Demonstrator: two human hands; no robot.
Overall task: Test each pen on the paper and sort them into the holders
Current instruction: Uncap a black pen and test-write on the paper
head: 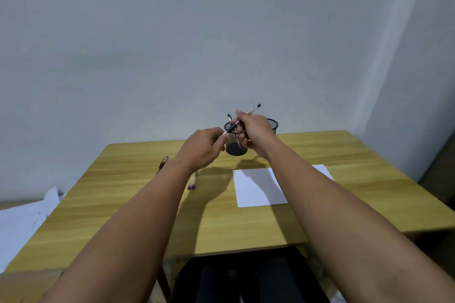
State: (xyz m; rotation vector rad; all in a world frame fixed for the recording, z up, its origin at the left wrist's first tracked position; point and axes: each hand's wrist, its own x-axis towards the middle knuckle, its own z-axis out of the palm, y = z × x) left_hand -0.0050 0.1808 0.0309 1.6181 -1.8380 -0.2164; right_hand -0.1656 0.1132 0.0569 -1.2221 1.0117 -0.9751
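Black-capped pen (242,119) spans both hands, above mesh holder (235,145).

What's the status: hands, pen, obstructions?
Right hand grips clear black-tipped pen; left hand at its tip. Above black mesh holder. Nothing blocking.

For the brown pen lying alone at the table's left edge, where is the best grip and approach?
Probably the mid-barrel of the brown pen, pinched from above by the left hand. It lies flat on the wooden table, apart from the purple-capped pens, so both long sides look free.
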